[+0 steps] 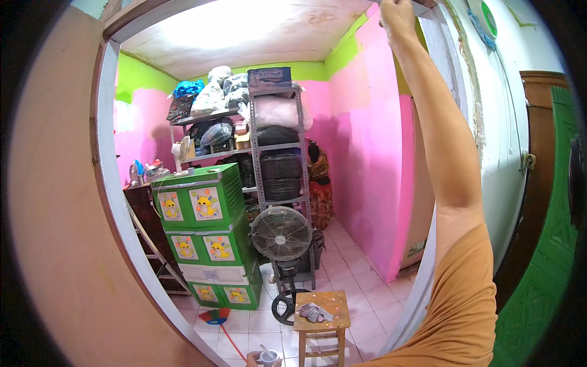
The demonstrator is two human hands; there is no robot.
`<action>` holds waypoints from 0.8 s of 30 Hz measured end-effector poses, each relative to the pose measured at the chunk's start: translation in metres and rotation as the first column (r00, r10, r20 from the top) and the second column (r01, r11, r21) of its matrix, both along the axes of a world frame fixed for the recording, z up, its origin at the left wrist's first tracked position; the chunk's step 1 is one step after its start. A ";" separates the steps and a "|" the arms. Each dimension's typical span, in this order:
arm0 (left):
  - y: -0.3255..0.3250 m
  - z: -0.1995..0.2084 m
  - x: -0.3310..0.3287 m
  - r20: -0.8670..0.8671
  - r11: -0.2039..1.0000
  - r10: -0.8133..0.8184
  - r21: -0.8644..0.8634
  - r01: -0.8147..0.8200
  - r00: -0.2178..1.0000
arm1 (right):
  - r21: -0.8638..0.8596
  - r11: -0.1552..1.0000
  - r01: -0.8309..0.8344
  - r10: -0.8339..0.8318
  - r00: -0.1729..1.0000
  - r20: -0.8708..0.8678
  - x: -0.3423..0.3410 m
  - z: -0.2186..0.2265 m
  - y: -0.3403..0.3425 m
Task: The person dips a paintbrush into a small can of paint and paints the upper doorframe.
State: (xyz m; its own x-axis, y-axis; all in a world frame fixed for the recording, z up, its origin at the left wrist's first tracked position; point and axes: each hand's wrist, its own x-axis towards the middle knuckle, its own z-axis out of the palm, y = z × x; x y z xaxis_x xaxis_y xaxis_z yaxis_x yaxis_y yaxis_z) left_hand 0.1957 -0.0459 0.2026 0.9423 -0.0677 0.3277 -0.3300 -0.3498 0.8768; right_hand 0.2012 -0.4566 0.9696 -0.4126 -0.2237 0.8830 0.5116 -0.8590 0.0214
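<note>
My right arm reaches up along the right side of a doorway, and my right hand (398,17) is closed near the frame's top corner at the picture's upper edge. Whatever its fingers hold, if anything, cannot be made out. Low at the bottom edge, my left hand (252,359) is wrapped round a small whitish cup (268,359). A pale stick-like handle (265,350) pokes out of the cup; its lower end is hidden. The grey-white door frame (109,92) surrounds the view into a pink and green room.
Beyond the doorway stand a wooden stool (324,300) with a crumpled cloth (315,312) on it, a standing fan (281,233), a green drawer cabinet (244,214) and a loaded metal rack (255,153). A red-handled broom (215,316) lies left. A green door (538,269) is at right.
</note>
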 end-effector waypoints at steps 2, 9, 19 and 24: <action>-0.001 0.002 0.002 0.015 1.000 -0.019 0.006 0.019 1.000 | 0.149 0.980 -0.129 0.136 0.990 -0.036 -0.014 -0.012 -0.032; -0.001 0.021 0.001 -0.048 0.998 -0.063 0.021 0.064 0.997 | 0.402 0.769 -0.498 0.393 0.863 0.317 -0.025 -0.017 -0.048; 0.002 0.008 0.000 -0.012 0.998 -0.057 -0.015 0.057 0.998 | 0.131 0.965 -0.229 0.187 0.943 0.275 0.051 0.037 0.031; 0.008 -0.005 -0.002 -0.042 0.999 0.001 -0.049 -0.003 0.999 | 0.090 0.984 -0.151 0.155 0.987 -0.037 0.069 -0.007 0.128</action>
State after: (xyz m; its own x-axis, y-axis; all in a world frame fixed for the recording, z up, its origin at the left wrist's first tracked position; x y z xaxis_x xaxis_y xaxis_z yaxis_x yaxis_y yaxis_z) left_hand 0.1939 -0.0381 0.1973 0.9554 -0.0507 0.2910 -0.2922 -0.3067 0.9059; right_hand 0.2700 -0.3289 0.9624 -0.3292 -0.3581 0.8737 0.6361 -0.7680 -0.0752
